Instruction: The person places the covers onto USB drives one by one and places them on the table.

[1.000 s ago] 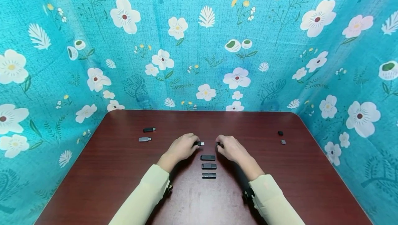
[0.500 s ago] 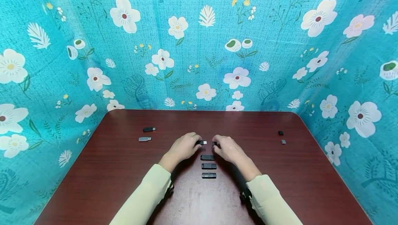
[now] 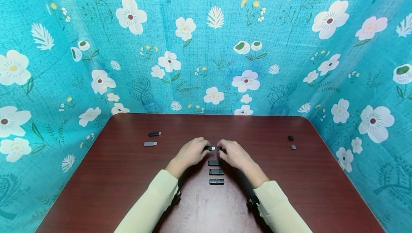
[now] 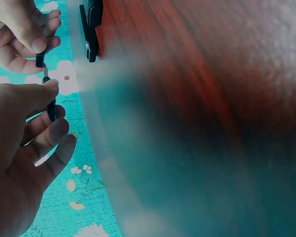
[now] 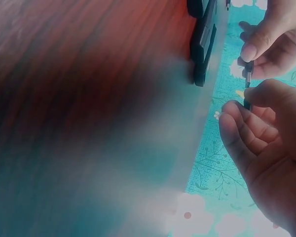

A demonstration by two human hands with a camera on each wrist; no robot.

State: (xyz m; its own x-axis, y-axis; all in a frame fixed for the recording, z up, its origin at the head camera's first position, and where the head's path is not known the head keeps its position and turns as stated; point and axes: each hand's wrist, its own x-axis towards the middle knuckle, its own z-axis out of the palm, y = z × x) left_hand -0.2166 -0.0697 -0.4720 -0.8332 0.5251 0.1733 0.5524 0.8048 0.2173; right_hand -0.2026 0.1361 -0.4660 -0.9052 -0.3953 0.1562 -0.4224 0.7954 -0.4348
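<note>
My left hand [image 3: 192, 151] pinches a black USB stick [image 4: 51, 107] between thumb and fingers, its metal plug bare and pointing right. Facing it, my right hand [image 3: 235, 153] pinches a small black cap [image 4: 40, 60]. In the left wrist view the plug's tip is at the cap's mouth; whether it has entered I cannot tell. Just nearer to me, three dark capped USB sticks lie in a column: the top one [image 3: 213, 163] partly behind the right hand, the middle one [image 3: 216, 172], and the lowest [image 3: 216, 181].
On the left of the brown table [image 3: 122, 176] lie an uncapped black USB stick [image 3: 155, 133] and an uncapped grey one [image 3: 150, 143]. A black cap [image 3: 291, 138] and a grey cap [image 3: 293, 147] lie at the right. A flowered curtain [image 3: 206, 58] borders the far edge.
The hands have drawn closer together. My right hand has moved left with the cap, and my left hand slightly right with the USB stick, narrowing the gap between them.
</note>
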